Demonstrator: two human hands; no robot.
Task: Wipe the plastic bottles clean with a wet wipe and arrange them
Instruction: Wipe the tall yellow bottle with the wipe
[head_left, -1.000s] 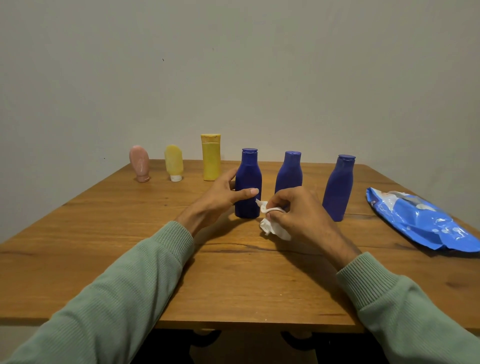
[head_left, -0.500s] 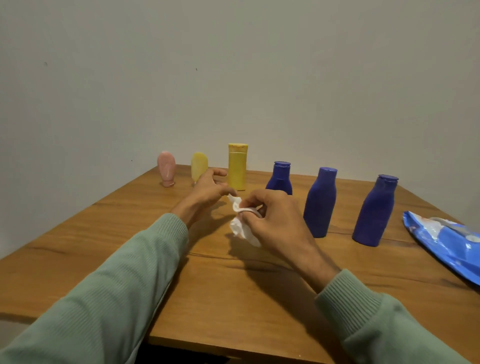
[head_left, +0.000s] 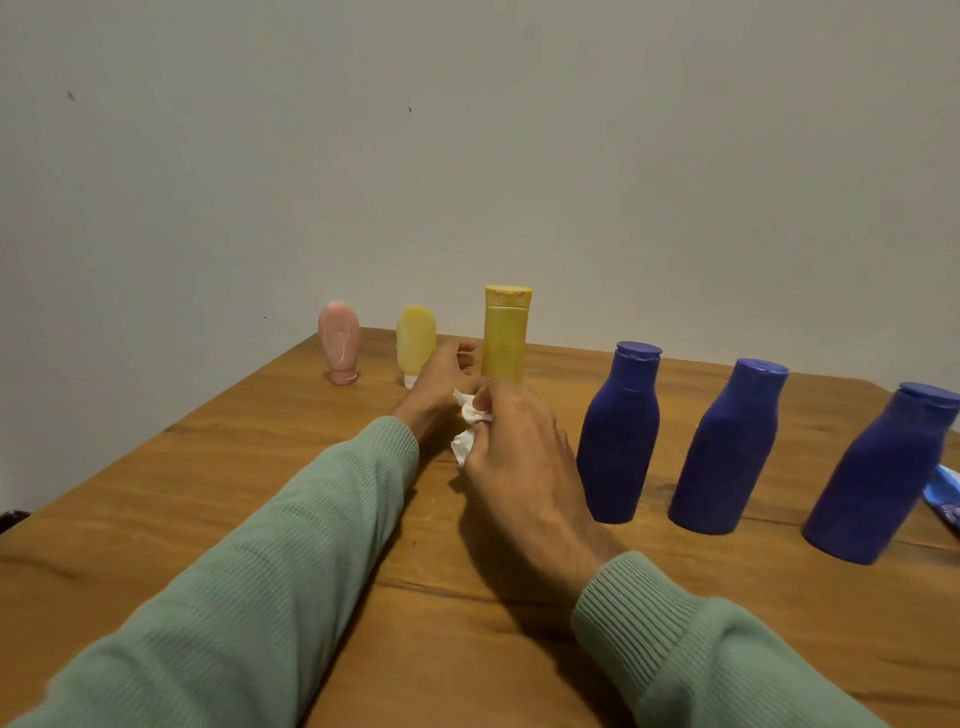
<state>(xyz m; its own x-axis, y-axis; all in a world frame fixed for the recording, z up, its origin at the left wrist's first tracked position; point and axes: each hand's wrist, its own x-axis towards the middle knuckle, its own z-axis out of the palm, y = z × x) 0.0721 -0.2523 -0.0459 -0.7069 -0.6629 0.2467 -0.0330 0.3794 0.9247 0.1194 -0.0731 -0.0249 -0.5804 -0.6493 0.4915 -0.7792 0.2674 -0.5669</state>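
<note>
Three dark blue bottles stand in a row on the right: one (head_left: 618, 436), another (head_left: 727, 452) and a third (head_left: 883, 478). At the back stand a tall yellow bottle (head_left: 505, 335), a small yellow tube (head_left: 414, 338) and a pink tube (head_left: 339, 340). My right hand (head_left: 519, 457) grips a crumpled white wet wipe (head_left: 467, 423) in front of the tall yellow bottle. My left hand (head_left: 441, 379) reaches between the small yellow tube and the tall yellow bottle, fingers loosely curled near the bottle, holding nothing that I can see.
The wooden table (head_left: 260, 467) meets a plain wall at the back. A blue wipes packet (head_left: 945, 501) shows at the right edge, mostly cut off, behind the third blue bottle. Bare wood lies at the left and front.
My left hand let go of the first blue bottle and moved left toward the tall yellow bottle. My right hand followed with the wipe. The view swung left.
</note>
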